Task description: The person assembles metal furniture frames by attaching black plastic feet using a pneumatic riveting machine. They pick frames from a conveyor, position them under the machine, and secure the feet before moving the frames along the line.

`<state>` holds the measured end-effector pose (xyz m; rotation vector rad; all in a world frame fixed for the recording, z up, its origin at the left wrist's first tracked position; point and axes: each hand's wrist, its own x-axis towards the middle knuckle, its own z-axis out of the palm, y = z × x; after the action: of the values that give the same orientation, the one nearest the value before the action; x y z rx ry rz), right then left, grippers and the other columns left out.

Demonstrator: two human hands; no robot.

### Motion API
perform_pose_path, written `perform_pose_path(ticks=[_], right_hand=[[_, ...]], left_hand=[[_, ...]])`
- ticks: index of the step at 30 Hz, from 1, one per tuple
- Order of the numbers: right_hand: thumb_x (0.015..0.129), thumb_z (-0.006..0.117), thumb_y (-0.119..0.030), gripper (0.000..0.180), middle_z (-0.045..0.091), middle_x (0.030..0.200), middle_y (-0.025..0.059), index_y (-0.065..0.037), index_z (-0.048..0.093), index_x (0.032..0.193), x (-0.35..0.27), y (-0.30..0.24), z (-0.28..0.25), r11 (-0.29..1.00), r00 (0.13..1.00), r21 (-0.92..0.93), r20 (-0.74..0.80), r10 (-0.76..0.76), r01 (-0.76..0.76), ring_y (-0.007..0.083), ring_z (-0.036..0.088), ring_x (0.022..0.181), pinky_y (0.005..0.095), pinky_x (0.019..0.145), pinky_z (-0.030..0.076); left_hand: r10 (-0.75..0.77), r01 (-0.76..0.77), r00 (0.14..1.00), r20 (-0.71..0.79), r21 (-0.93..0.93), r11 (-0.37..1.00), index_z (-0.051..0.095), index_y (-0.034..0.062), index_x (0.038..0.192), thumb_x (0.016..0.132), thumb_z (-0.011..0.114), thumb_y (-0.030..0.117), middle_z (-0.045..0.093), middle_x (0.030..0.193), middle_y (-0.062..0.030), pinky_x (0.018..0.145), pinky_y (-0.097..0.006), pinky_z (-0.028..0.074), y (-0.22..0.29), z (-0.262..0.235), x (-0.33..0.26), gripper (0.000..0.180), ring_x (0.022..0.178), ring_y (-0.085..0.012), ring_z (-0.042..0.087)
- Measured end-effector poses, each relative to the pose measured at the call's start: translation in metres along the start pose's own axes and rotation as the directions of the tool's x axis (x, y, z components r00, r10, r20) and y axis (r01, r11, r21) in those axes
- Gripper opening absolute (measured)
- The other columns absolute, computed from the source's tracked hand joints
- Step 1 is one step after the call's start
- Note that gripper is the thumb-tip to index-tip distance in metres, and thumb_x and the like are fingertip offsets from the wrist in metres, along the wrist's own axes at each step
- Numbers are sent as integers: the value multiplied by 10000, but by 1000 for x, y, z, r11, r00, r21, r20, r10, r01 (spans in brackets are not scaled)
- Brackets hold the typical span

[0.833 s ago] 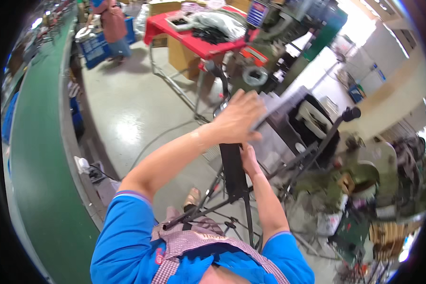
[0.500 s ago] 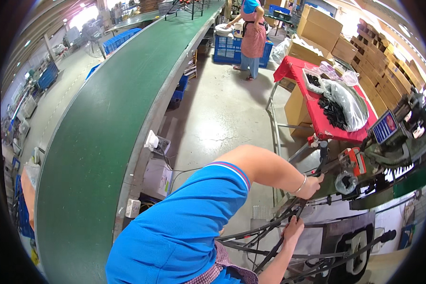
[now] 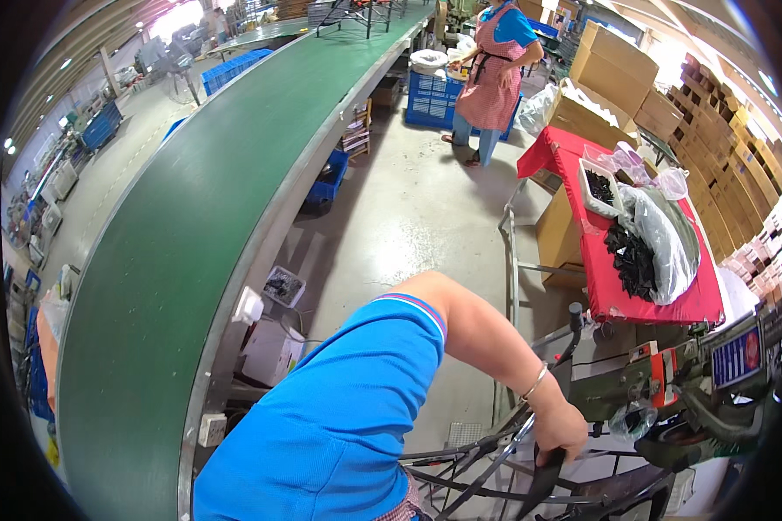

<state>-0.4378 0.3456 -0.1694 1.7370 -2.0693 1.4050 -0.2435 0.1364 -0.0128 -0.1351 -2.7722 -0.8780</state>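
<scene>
My left arm, in a blue sleeve and with a bracelet at the wrist, reaches across to the lower right. There my left hand [image 3: 559,429] is closed round a broad, dark piece of a black tubular frame [image 3: 543,488]. Several thin tubes of this frame spread below and to the left of the hand, some crossing one another. Close above the wrist, a black post with a rounded end [image 3: 575,323] stands up at a slant. My right hand does not show. The lower part of the frame runs out of the picture.
A long green conveyor belt [image 3: 191,208] runs along the left, bearing another black frame [image 3: 356,16] at its far end. On the right stand a red-covered table [image 3: 586,252] with black parts and bags, and a machine with a screen [image 3: 737,358]. A co-worker [image 3: 493,74] stands beyond.
My left hand has moved down along the frame, which has shifted and turned. My right hand, on a tube before, has gone from view. The whole view has swung slightly.
</scene>
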Motion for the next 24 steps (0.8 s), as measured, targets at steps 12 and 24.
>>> perform_pose_path(ticks=[12,24], right_hand=[[938,567,-322,388,434,598,-30,-11,585,706,-77,21,-64,143,141,55,-52,989,-988,110,382,560,322,519,316],[868,676,-336,402,404,474,-31,-96,494,602,-72,-23,-259,73,60,15,-422,905,-997,77,351,362,272,344,264]], left_hand=[[-340,213,924,-173,-503,838,615,-23,948,825,689,67,588,753,-60,645,-292,455,-97,-95,-35,169,713,-92,519],[-574,83,689,-443,-738,669,596,-16,954,882,634,48,614,807,-8,615,-194,427,-202,-59,94,104,729,-45,528]])
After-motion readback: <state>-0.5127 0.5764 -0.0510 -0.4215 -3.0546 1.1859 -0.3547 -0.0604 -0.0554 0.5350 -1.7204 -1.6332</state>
